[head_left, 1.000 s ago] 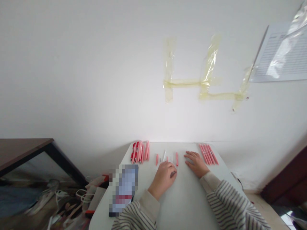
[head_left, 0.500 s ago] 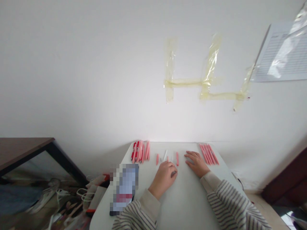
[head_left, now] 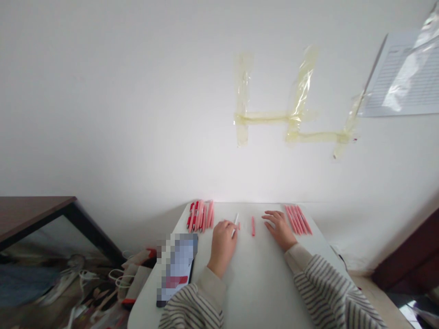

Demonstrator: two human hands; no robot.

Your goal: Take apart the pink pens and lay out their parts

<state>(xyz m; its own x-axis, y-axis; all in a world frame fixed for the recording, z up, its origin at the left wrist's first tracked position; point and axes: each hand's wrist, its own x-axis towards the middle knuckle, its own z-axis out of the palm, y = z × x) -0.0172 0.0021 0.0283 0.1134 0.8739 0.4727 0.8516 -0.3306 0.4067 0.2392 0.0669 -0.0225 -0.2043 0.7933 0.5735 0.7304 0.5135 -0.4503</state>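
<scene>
A bundle of pens (head_left: 200, 215) with red clips lies at the counter's (head_left: 260, 288) far left, seemingly finished. A row of pink tubes (head_left: 297, 220) at the far right looks bare, so much seems left. Between them lie a thin white stick (head_left: 235, 219) and one pink tube (head_left: 253, 226), smooth plastic. The left hand (head_left: 222, 241) curls at the stick's near end; whether it grips is unclear. The right hand (head_left: 278, 228) rests flat, fingers spread, beside the row.
</scene>
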